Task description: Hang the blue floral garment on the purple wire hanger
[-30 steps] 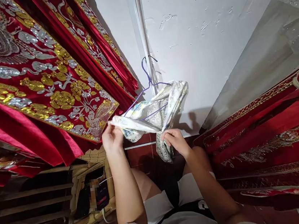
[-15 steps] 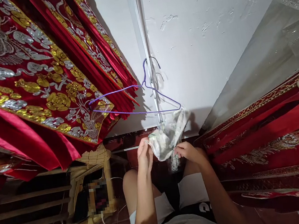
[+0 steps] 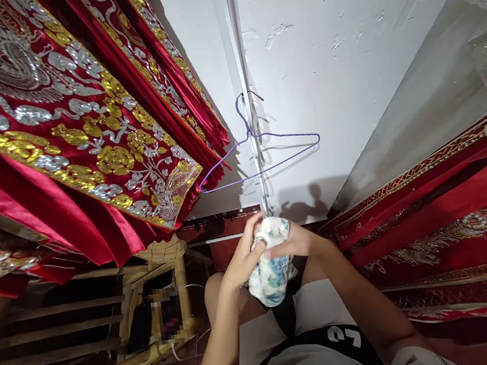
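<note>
My left hand [image 3: 242,256] and my right hand [image 3: 295,240] both clutch a small white cloth with a blue and green print [image 3: 270,268], bunched into a ball in front of my knees. The fingers of each hand curl round it. Above them a bare purple wire hanger [image 3: 262,155] hangs by its hook from a thin white pipe [image 3: 244,87] on the white wall. Nothing is on the hanger.
Red garments with gold and silver embroidery [image 3: 76,120] hang close on the left, and more red embroidered fabric [image 3: 442,211] on the right. A bamboo chair [image 3: 153,312] stands at lower left on the dark red tiled floor.
The cloth has come off the hanger and been gathered from a spread shape into a ball. Both hands moved down and together. The freed hanger has swung round on the pipe.
</note>
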A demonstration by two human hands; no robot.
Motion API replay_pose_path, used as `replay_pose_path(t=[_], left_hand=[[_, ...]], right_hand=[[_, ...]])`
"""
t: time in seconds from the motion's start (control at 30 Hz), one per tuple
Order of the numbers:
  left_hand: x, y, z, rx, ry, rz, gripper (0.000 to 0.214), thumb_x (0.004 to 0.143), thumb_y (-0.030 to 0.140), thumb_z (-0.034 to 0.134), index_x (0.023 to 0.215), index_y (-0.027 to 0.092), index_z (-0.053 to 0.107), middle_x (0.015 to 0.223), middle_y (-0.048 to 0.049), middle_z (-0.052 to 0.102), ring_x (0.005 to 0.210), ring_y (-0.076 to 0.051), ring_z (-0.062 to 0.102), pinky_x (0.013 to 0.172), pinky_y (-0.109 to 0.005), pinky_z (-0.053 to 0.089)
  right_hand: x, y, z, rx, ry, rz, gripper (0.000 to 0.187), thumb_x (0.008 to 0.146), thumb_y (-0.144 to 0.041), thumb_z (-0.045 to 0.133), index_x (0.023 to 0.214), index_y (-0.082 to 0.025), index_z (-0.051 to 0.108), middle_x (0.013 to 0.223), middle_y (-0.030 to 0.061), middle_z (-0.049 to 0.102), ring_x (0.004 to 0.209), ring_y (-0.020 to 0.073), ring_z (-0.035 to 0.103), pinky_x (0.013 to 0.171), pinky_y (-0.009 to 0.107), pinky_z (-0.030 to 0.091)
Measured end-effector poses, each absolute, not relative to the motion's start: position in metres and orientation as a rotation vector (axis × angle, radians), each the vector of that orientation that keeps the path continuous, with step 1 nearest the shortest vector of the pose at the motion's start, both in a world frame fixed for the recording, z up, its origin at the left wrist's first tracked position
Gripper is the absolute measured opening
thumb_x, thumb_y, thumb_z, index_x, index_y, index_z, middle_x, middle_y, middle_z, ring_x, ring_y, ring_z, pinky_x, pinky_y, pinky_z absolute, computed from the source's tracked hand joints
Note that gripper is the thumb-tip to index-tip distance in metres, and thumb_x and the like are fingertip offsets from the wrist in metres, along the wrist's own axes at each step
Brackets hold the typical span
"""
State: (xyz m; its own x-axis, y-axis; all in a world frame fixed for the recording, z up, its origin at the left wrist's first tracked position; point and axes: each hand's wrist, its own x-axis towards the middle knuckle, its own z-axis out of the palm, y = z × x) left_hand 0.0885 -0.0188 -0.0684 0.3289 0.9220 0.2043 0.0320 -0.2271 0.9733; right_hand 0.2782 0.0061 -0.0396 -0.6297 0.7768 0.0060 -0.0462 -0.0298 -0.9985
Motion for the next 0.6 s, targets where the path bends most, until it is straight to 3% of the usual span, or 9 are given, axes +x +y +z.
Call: replay_pose_path(t=[0.07, 0.13, 0.17, 0.27, 0.33, 0.4, 0.5, 0.53, 0.6], left_hand=[[0.074, -0.020, -0.077, 1.615, 0.939, 0.898, 0.047, 0.094, 0.056, 0.061, 0.115, 0.016, 0.074, 0.097, -0.0080, 0.073, 0.087, -0.025, 0.065, 0.078, -0.030, 0.050], [0.060, -0.021, -0.082, 1.734, 1.093, 0.797, 0.041, 0.094, 0.052, 0.061, 0.090, 0.014, 0.075, 0.077, -0.0037, 0.069, 0.070, -0.020, 0.059, 0.066, -0.026, 0.044], [0.053, -0.021, -0.083, 1.791, 1.172, 0.785, 0.038, 0.093, 0.050, 0.062, 0.085, 0.015, 0.074, 0.073, -0.0024, 0.067, 0.066, -0.019, 0.056, 0.064, -0.025, 0.042], [0.036, -0.020, -0.078, 1.906, 1.319, 0.806, 0.032, 0.094, 0.045, 0.061, 0.086, 0.017, 0.074, 0.067, -0.0008, 0.065, 0.060, -0.017, 0.053, 0.060, -0.025, 0.039], [0.030, -0.019, -0.073, 1.952, 1.368, 0.776, 0.034, 0.097, 0.045, 0.056, 0.084, 0.018, 0.072, 0.062, 0.0000, 0.061, 0.056, -0.017, 0.051, 0.059, -0.025, 0.038], [0.030, -0.022, -0.071, 1.951, 1.379, 0.738, 0.041, 0.099, 0.048, 0.053, 0.076, 0.018, 0.069, 0.060, 0.0002, 0.058, 0.055, -0.016, 0.050, 0.059, -0.025, 0.038], [0.035, -0.032, -0.073, 1.768, 1.290, 0.851, 0.045, 0.098, 0.053, 0.052, 0.079, 0.016, 0.070, 0.071, -0.0027, 0.066, 0.069, -0.020, 0.059, 0.069, -0.028, 0.046], [0.036, -0.035, -0.074, 1.682, 1.252, 0.917, 0.044, 0.097, 0.054, 0.054, 0.084, 0.016, 0.072, 0.078, -0.0041, 0.070, 0.077, -0.022, 0.063, 0.075, -0.030, 0.049], [0.039, -0.039, -0.074, 1.532, 1.190, 1.009, 0.043, 0.094, 0.056, 0.059, 0.094, 0.015, 0.075, 0.090, -0.0063, 0.075, 0.089, -0.026, 0.067, 0.084, -0.034, 0.052]], right_hand=[[0.292, 0.024, -0.025, -0.911, -1.675, 1.439, 0.016, 0.066, -0.026, 0.077, 0.068, -0.019, 0.062, 0.067, 0.0013, 0.063, 0.068, 0.0191, 0.058, 0.062, 0.029, 0.047], [0.307, 0.049, -0.013, -1.034, -1.647, 1.090, 0.004, 0.065, -0.019, 0.066, 0.069, -0.019, 0.064, 0.070, 0.0017, 0.064, 0.068, 0.0188, 0.057, 0.062, 0.029, 0.046], [0.312, 0.063, -0.009, -1.067, -1.625, 0.939, 0.012, 0.065, -0.016, 0.062, 0.075, -0.018, 0.068, 0.074, 0.0020, 0.065, 0.071, 0.0192, 0.058, 0.065, 0.029, 0.046], [0.315, 0.104, -0.012, -1.120, -1.596, 0.789, 0.048, 0.068, -0.015, 0.057, 0.113, -0.018, 0.072, 0.098, 0.0048, 0.073, 0.086, 0.0219, 0.063, 0.078, 0.031, 0.049], [0.308, 0.124, -0.029, -1.166, -1.606, 0.816, 0.054, 0.072, -0.018, 0.056, 0.125, -0.019, 0.068, 0.113, 0.0068, 0.073, 0.097, 0.0240, 0.065, 0.086, 0.033, 0.050], [0.301, 0.133, -0.051, -1.239, -1.622, 0.810, 0.041, 0.077, -0.024, 0.055, 0.115, -0.020, 0.071, 0.108, 0.0073, 0.074, 0.096, 0.0250, 0.065, 0.085, 0.034, 0.050], [0.302, 0.129, -0.082, -1.332, -1.639, 0.761, 0.023, 0.082, -0.031, 0.050, 0.086, -0.020, 0.070, 0.079, 0.0056, 0.070, 0.075, 0.0237, 0.060, 0.073, 0.034, 0.050], [0.306, 0.126, -0.088, -1.341, -1.633, 0.741, 0.023, 0.081, -0.030, 0.049, 0.084, -0.020, 0.070, 0.074, 0.0049, 0.068, 0.070, 0.0229, 0.058, 0.071, 0.034, 0.049], [0.316, 0.121, -0.091, -1.318, -1.613, 0.702, 0.033, 0.077, -0.026, 0.049, 0.101, -0.020, 0.071, 0.081, 0.0052, 0.070, 0.065, 0.0210, 0.054, 0.068, 0.034, 0.048]])
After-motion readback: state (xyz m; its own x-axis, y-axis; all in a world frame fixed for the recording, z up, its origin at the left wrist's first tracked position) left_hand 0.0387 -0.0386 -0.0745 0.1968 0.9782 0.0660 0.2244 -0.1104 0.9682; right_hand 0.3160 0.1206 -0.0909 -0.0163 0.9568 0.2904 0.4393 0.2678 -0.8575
